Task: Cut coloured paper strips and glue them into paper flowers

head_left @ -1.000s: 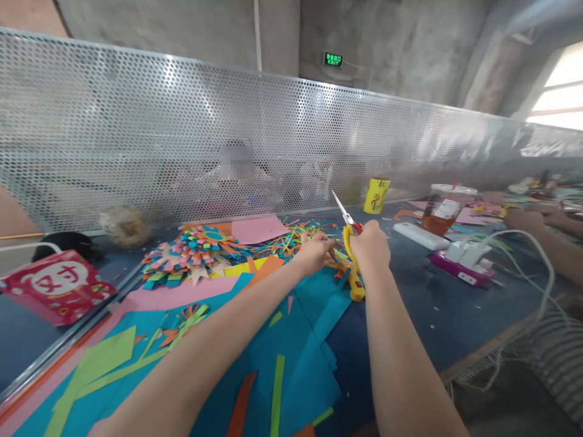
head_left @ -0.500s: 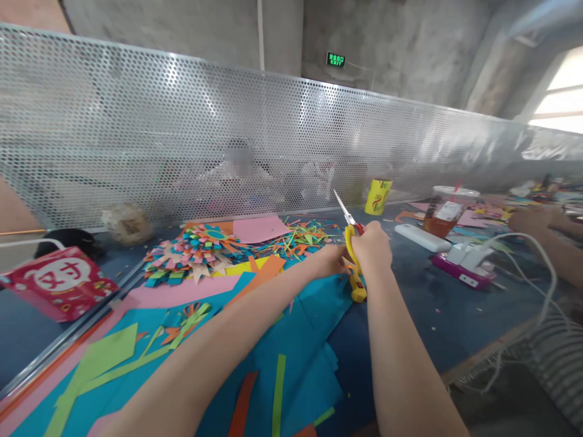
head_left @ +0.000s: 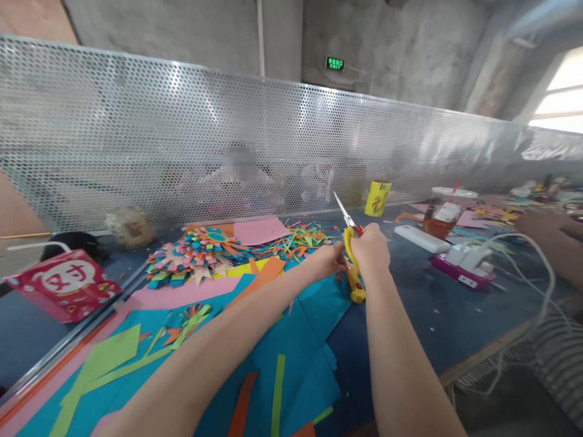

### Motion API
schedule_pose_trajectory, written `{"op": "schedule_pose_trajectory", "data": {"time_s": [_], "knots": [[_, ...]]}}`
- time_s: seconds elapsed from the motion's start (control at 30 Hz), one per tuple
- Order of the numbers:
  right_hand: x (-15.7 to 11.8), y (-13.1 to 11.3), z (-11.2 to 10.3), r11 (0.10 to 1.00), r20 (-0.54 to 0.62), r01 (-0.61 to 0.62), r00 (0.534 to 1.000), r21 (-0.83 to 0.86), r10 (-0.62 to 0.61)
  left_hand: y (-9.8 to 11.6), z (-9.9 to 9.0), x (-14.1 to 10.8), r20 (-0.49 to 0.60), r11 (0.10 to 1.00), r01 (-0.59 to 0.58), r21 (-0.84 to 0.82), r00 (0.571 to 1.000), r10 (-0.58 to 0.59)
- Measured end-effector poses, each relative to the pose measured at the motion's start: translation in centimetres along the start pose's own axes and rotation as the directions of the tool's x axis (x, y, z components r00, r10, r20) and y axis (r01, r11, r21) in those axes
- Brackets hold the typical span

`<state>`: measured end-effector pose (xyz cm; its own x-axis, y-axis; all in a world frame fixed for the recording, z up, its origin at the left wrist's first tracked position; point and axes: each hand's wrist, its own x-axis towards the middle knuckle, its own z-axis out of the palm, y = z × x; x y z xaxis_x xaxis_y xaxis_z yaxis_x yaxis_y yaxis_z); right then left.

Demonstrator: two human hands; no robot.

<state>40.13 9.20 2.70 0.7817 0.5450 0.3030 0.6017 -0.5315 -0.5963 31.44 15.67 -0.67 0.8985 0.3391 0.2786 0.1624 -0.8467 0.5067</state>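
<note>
My right hand [head_left: 371,244] is closed around a pair of scissors [head_left: 347,220] with yellow and red handles. Their silver blades point up and away over the table and look closed together. Just left of it, my left hand [head_left: 327,261] has its fingers pinched beside the scissors' handle; anything between them is hidden. Below both hands lies a yellow tool [head_left: 357,291] of a kind I cannot make out, by the edge of the blue paper sheets [head_left: 314,315]. A heap of thin paper strips [head_left: 303,240] lies beyond my left hand.
Layered paper flowers [head_left: 195,252] stand to the left, near a pink drink carton [head_left: 64,285]. Rightward are a yellow can [head_left: 378,198], a white power bank [head_left: 421,239], a cup of brown drink [head_left: 449,212] and a purple power strip [head_left: 462,271] with cables. A perforated metal screen [head_left: 273,133] closes the back.
Both hands and the scissors stay almost in place, with only a slight shift of the left fingers and right hand. The view has tilted a little.
</note>
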Motion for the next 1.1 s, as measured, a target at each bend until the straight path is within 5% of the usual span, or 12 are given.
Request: {"op": "schedule_pose_trajectory", "data": {"time_s": [0.33,0.87,0.97,1.1], "knots": [[-0.1,0.0,0.1,1.0,0.003,0.014,1.0,0.007,-0.014,0.3,0.1,-2.2,0.024,1.0,0.004,-0.01,1.0,-0.004],[0.1,0.1,0.3,1.0,0.023,0.029,0.999,-0.009,-0.029,-0.1,2.2,-1.1,-0.121,0.978,0.052,-0.203,0.99,-0.077],[0.1,0.1,0.3,0.999,0.021,0.036,0.999,-0.01,-0.035,0.3,1.0,-1.4,-0.136,0.973,0.058,-0.224,0.987,-0.09],[0.0,0.0,0.5,0.997,0.028,0.076,0.997,-0.002,-0.076,1.0,-3.0,-3.8,-0.211,0.952,0.091,-0.292,0.965,-0.157]]}}
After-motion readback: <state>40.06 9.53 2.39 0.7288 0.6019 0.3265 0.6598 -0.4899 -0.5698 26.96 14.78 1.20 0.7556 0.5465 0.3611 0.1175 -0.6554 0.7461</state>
